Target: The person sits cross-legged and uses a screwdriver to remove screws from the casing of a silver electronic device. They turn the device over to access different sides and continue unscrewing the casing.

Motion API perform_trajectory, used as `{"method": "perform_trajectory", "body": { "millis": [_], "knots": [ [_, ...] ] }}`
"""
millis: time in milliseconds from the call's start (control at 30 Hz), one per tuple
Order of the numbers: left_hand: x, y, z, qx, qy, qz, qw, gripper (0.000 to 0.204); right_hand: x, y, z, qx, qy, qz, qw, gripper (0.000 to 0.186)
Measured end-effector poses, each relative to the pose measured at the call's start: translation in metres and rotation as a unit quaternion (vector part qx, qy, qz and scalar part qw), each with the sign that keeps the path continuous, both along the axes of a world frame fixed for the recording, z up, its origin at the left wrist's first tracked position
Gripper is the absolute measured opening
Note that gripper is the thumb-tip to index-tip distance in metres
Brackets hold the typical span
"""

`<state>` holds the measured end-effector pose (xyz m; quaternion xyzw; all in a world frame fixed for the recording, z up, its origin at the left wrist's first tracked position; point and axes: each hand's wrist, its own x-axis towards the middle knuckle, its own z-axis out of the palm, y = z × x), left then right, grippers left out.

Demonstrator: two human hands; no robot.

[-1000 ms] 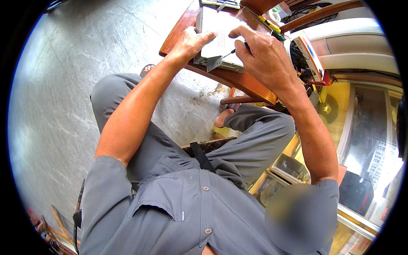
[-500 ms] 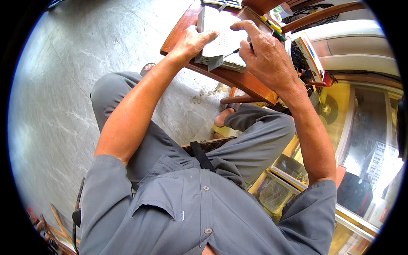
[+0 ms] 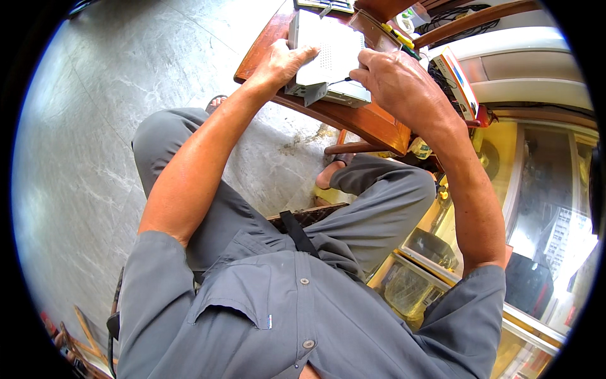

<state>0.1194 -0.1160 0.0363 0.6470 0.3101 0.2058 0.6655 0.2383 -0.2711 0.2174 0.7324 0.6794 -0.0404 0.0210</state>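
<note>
Box point(image 3: 341, 43), metal, on wooden bench point(image 3: 382, 124). Clasping box's left side with left hand point(image 3: 279, 63); pinching slim driver point(image 3: 346, 79) in right hand point(image 3: 404, 81), near bracket point(image 3: 315, 94) at box's near edge. Probably screw work, next calling for firm bracing, aligned tip.

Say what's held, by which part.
Left grip holds the white box, by its left edge. Right grip holds a thin tool, by its hidden end.

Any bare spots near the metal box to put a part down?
Two on the wooden surface: a strip between the metal box and the wood's left edge, and the near right corner below the right hand. Also floor left of the left knee. Crowded: beyond the right hand, by the white-and-orange box.
</note>
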Motion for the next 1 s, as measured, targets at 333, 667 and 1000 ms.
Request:
{"method": "perform_trajectory", "body": {
  "millis": [333, 667, 1000],
  "knots": [
    [0.000, 0.001, 0.000, -0.002, 0.012, -0.010, 1.000, 0.075, 0.004, 0.001, -0.009, 0.068, 0.037, 0.105, 0.991, 0.022],
    [0.002, -0.003, 0.000, 0.007, -0.026, 0.010, 1.000, 0.068, 0.017, 0.000, -0.028, 0.142, 0.031, -0.004, 0.989, 0.025],
    [0.003, -0.004, 0.001, -0.019, -0.037, 0.012, 0.999, 0.060, 0.000, -0.006, -0.027, 0.174, 0.065, 0.047, 0.981, 0.027]
  ]
}}
